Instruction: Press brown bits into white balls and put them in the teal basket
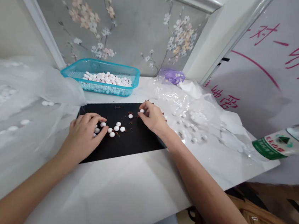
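A black mat (124, 145) lies on the white table, with several small white round pieces (116, 128) and dark brown bits on it. At the mat's left side, my left hand (85, 130) curves around a few white pieces, its thumb and forefinger on either side of one. My right hand (153, 117) is over the mat's right part, thumb and forefinger closed on a white piece (142, 110). Another white piece (130, 116) lies just left of it. Behind the mat, a blue basket (109, 90) holds many white pieces with dark spots.
Clear plastic bags with white pieces lie at the left (31, 114) and right (192, 113). A purple packet (171, 76) is by the wall. A labelled plastic bottle (279, 144) lies at the right edge. Below the table at right is a brown bag (260, 223).
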`<state>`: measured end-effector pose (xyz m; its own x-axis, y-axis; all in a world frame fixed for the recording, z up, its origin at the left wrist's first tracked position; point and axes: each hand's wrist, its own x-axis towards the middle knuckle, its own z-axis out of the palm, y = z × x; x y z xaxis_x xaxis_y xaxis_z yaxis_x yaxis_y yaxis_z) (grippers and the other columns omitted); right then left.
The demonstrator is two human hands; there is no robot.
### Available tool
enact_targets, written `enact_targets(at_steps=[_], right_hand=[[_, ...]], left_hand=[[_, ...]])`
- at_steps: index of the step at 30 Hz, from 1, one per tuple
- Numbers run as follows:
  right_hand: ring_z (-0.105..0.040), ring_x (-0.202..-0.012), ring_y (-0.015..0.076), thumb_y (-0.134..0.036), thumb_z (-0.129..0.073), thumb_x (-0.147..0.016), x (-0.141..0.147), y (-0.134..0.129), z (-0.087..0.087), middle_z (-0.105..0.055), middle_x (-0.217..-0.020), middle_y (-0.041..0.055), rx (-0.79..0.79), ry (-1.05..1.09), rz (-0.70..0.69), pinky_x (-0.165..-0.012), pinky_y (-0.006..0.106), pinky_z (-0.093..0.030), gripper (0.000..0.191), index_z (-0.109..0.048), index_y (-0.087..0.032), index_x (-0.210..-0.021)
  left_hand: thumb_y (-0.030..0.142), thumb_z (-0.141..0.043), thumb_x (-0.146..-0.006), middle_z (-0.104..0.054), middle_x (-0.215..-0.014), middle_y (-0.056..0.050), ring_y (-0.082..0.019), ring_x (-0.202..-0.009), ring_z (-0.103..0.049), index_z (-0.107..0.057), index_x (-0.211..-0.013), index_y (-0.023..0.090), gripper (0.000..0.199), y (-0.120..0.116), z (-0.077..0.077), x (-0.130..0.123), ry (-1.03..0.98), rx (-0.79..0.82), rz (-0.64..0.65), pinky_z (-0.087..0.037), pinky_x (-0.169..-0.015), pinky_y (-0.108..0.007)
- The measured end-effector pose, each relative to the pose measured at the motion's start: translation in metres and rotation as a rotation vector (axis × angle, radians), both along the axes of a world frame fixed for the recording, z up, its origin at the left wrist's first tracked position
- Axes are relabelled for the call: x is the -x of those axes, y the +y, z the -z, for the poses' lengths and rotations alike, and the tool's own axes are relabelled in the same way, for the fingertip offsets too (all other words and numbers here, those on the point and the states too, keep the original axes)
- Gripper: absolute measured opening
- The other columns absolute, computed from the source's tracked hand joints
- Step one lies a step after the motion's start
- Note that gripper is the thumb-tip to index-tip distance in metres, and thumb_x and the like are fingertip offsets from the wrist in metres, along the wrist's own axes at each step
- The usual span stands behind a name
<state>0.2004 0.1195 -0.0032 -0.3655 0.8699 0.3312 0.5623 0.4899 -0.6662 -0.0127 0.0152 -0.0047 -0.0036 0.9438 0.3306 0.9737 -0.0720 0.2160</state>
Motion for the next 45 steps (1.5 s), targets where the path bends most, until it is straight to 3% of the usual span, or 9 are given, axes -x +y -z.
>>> enact_targets(at_steps=[9, 15, 20, 25, 27, 30, 33, 37, 45], right_hand=[[-0.057, -0.087, 0.0146, -0.025, -0.054, -0.083, 0.004, -0.015, -0.006, -0.063, -0.094, 0.0027, -0.139, -0.332, -0.246, -0.07, 0.024, -0.038, 0.014, -0.063, -0.018, -0.092], [-0.058, -0.082, 0.0145, -0.021, -0.05, -0.084, 0.009, -0.022, -0.008, -0.06, -0.091, 0.0022, -0.182, -0.452, -0.236, -0.058, 0.024, -0.034, 0.01, -0.061, -0.019, -0.084], [-0.058, -0.081, 0.0146, -0.026, -0.047, -0.089, 0.008, -0.023, -0.011, -0.059, -0.097, 0.0035, -0.188, -0.431, -0.213, -0.055, 0.024, -0.032, 0.014, -0.058, -0.018, -0.091], [-0.056, -0.075, 0.0117, -0.027, -0.049, -0.089, 0.015, -0.025, -0.009, -0.057, -0.094, 0.0028, -0.108, -0.144, -0.222, -0.06, 0.023, -0.038, 0.011, -0.055, -0.017, -0.086], [-0.054, -0.063, 0.0091, -0.028, -0.051, -0.087, 0.022, -0.029, -0.006, -0.056, -0.08, -0.0003, 0.065, 0.093, -0.24, -0.056, 0.021, -0.039, 0.011, -0.052, -0.018, -0.084], [-0.041, -0.038, 0.0055, -0.032, -0.049, -0.087, 0.033, -0.036, -0.004, -0.049, -0.059, -0.0069, 0.48, 0.38, -0.262, -0.04, 0.019, -0.034, 0.013, -0.047, -0.019, -0.085], [-0.036, -0.032, 0.0022, -0.032, -0.049, -0.087, 0.039, -0.041, -0.003, -0.057, -0.064, -0.0058, 0.679, 0.572, -0.307, -0.033, 0.017, -0.028, 0.016, -0.044, -0.018, -0.082], [-0.038, -0.031, 0.0008, -0.039, -0.059, -0.08, 0.042, -0.044, -0.001, -0.061, -0.069, -0.005, 0.722, 0.687, -0.327, -0.03, 0.016, -0.029, 0.026, -0.044, -0.018, -0.08], [-0.039, -0.033, 0.0011, -0.036, -0.07, -0.069, 0.043, -0.046, 0.002, -0.056, -0.062, -0.006, 0.673, 0.561, -0.277, -0.03, 0.015, -0.034, 0.027, -0.053, -0.015, -0.075]], left_hand=[[0.036, -0.042, -0.085, -0.057, -0.108, -0.008, -0.027, -0.104, -0.051, -0.052, -0.103, 0.021, 0.025, 0.0, -0.001, -0.001, -0.011, -0.025, 0.023, -0.037, -0.088, -0.042], [0.035, -0.042, -0.086, -0.058, -0.104, -0.007, -0.025, -0.1, -0.053, -0.052, -0.099, 0.022, 0.021, -0.003, -0.004, -0.003, -0.026, -0.066, 0.089, -0.036, -0.088, -0.041], [0.034, -0.043, -0.086, -0.06, -0.102, -0.007, -0.025, -0.097, -0.053, -0.053, -0.098, 0.022, 0.02, -0.003, -0.004, -0.004, -0.021, -0.074, 0.132, -0.036, -0.086, -0.041], [0.031, -0.043, -0.087, -0.061, -0.099, -0.005, -0.023, -0.093, -0.055, -0.054, -0.097, 0.022, 0.017, -0.004, -0.006, -0.006, -0.02, -0.12, 0.175, -0.036, -0.085, -0.039], [0.031, -0.043, -0.087, -0.062, -0.097, -0.005, -0.022, -0.092, -0.056, -0.053, -0.097, 0.021, 0.017, -0.005, -0.007, -0.006, -0.02, -0.138, 0.201, -0.037, -0.084, -0.038], [0.03, -0.044, -0.087, -0.062, -0.093, -0.005, -0.021, -0.089, -0.057, -0.054, -0.096, 0.02, 0.017, -0.005, -0.007, -0.005, -0.023, -0.148, 0.231, -0.038, -0.081, -0.036], [0.03, -0.044, -0.086, -0.062, -0.092, -0.005, -0.02, -0.087, -0.058, -0.054, -0.096, 0.02, 0.017, -0.005, -0.006, -0.005, -0.027, -0.142, 0.25, -0.039, -0.08, -0.035], [0.031, -0.041, -0.087, -0.064, -0.091, -0.005, -0.02, -0.086, -0.059, -0.055, -0.095, 0.02, 0.019, -0.006, -0.007, -0.007, -0.019, -0.123, 0.266, -0.04, -0.08, -0.035], [0.029, -0.042, -0.086, -0.065, -0.088, -0.004, -0.021, -0.083, -0.06, -0.057, -0.091, 0.02, 0.019, -0.007, -0.011, -0.008, -0.024, -0.133, 0.295, -0.04, -0.077, -0.036]])
